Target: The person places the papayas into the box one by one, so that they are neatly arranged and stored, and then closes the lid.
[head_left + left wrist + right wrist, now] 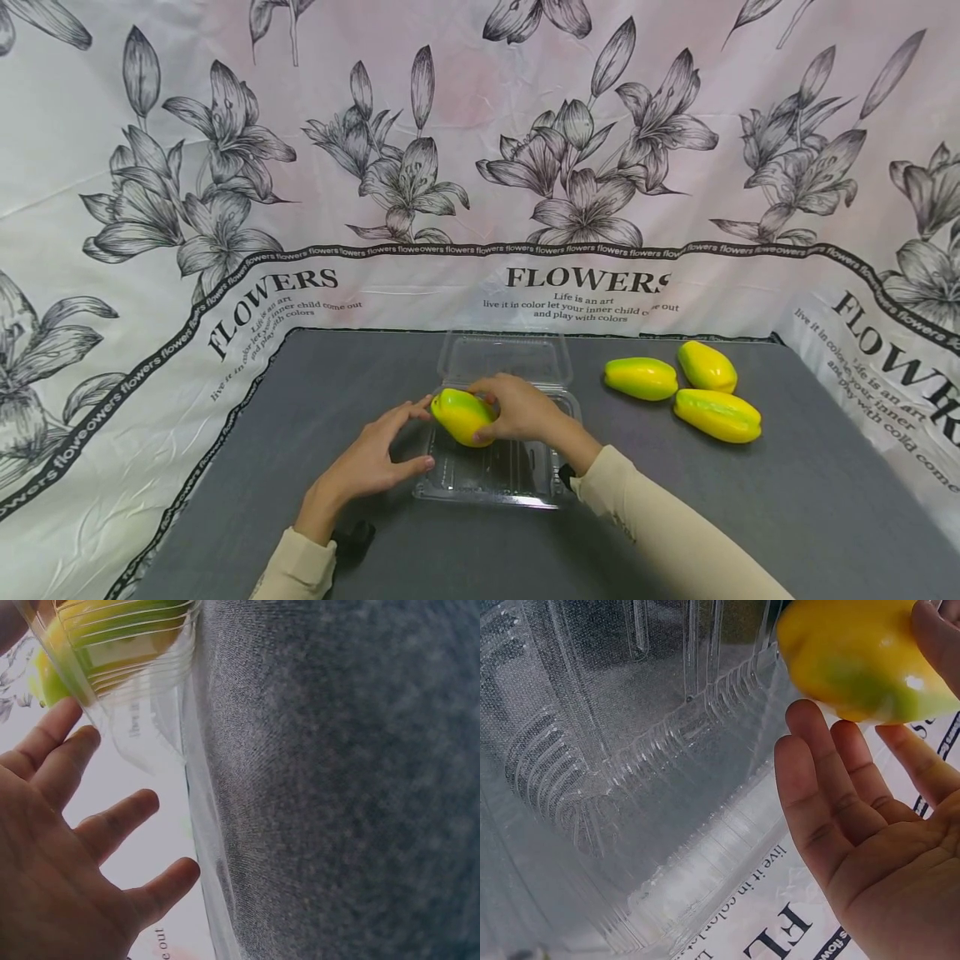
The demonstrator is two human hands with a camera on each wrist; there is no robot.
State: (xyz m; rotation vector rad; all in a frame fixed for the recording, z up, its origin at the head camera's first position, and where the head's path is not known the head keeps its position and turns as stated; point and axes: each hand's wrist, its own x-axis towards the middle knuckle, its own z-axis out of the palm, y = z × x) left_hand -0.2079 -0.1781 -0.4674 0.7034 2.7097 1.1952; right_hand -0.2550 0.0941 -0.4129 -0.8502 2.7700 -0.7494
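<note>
Head view: a yellow-green papaya point(460, 415) is over an unlidded clear plastic clamshell point(517, 475), gripped by the right hand point(521, 410) between thumb and fingers. The left hand point(375, 454), thumb and fingers apart, is at the clamshell's left edge. Three more papayas point(641, 379) lie rightward on the grey tabletop point(802, 508).
</note>
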